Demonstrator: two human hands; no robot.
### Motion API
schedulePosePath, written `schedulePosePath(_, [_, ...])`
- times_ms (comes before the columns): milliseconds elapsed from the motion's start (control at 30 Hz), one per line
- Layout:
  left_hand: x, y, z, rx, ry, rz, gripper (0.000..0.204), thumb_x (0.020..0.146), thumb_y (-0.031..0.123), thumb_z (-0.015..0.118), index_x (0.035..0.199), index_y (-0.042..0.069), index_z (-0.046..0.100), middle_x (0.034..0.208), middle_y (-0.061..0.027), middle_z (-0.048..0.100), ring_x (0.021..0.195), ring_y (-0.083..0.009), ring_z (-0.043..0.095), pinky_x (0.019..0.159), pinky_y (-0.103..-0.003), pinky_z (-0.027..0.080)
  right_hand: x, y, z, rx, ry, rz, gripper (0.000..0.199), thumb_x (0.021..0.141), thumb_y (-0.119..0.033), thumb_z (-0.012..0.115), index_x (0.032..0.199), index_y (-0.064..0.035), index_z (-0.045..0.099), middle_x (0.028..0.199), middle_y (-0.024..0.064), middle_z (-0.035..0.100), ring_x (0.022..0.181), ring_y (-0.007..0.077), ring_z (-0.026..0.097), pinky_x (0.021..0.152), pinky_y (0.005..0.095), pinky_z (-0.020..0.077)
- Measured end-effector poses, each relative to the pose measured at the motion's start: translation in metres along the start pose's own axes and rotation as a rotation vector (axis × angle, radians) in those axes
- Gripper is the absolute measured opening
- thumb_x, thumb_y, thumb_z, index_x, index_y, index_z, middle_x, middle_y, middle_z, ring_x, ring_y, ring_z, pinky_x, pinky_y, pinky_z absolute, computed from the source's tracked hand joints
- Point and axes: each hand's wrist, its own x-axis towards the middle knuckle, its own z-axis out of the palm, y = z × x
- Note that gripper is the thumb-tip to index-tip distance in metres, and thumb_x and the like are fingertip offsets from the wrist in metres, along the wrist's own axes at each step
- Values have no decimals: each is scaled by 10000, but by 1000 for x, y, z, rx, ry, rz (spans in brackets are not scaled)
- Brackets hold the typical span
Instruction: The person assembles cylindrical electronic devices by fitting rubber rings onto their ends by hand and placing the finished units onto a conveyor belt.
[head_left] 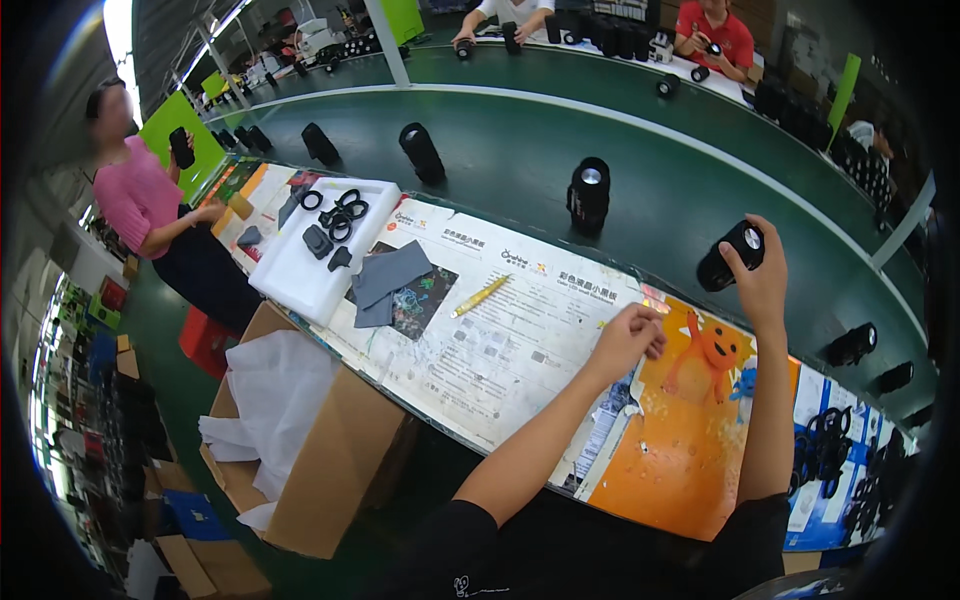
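Factory hall; curved green conveyor [560, 150] ran behind a worktop [500, 350] covered in printed paper sheets. Right hand [760, 280], arm stretched forward, gripped a black cylinder speaker [730, 255] at the conveyor's near edge, tilted. Left hand [625, 340] rested curled in a loose fist on the paper, holding nothing visible. Risk, as judged: one-handed hold at full reach could slip, dropping the speaker onto the belt. Yellow pen [480, 296] lay well apart.

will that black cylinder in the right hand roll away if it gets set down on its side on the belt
Probably yes: the black cylinder looks round, and others lie on their sides along the green belt. Stood on end, like the upright cylinder, it should stay put. The right hand wraps it alone, so it seems fairly light.
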Motion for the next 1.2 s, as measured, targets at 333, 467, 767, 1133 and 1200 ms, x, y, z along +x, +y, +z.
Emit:
schedulePosePath(333, [-2, 6, 18, 387, 11, 13, 201, 1107, 160, 650, 1239, 9, 664, 960, -73, 750, 795, -123, 721, 681, -295, 604, 24, 22, 4, -589, 114, -281, 553, 970, -267, 814, 1443, -51, 627, 1495, 222, 609, 1372, 455, 575, 1179, 514, 468])
schedulePosePath(467, [-8, 25, 16, 428, 71, -1, 163, 1117, 133, 628, 1228, 21, 668, 944, -69, 739, 754, -124, 710, 639, -281, 588, 44, -75, 51, 44, -124, -191, 566, 966, -248, 813, 1469, -64, 629, 1502, 210, 603, 1407, 426, 555, 1211, 499, 433])
schedulePosePath(767, [15, 32, -1, 48, 382, 211, 161, 1080, 65, 606, 1221, -3, 646, 948, -99, 721, 717, -150, 698, 582, -286, 565, 26, -38, 214, 203, -98, 101, 979, 883, -435, 938, 1573, 13, 408, 1460, 297, 635, 1354, 433, 642, 1152, 480, 504])
schedulePosePath(1133, [11, 50, -14, -390, 366, 154, 359, 1164, 378, 513, 1310, 69, 623, 1164, -98, 725, 957, -191, 731, 852, -351, 624, -43, -52, 83, 904, -553, 337, 525, 1038, -354, 799, 1410, -8, 670, 1244, 82, 727, 1137, 174, 690, 1025, 322, 547])
schedulePosePath(1200, [5, 58, -5, -501, 141, -8, 459, 1187, 485, 478, 1325, 87, 660, 1172, -78, 746, 979, -164, 741, 863, -330, 624, -69, -37, 94, 697, -465, 157, 569, 1059, -398, 768, 1439, 11, 659, 1348, 119, 688, 1251, 204, 642, 1090, 344, 506])
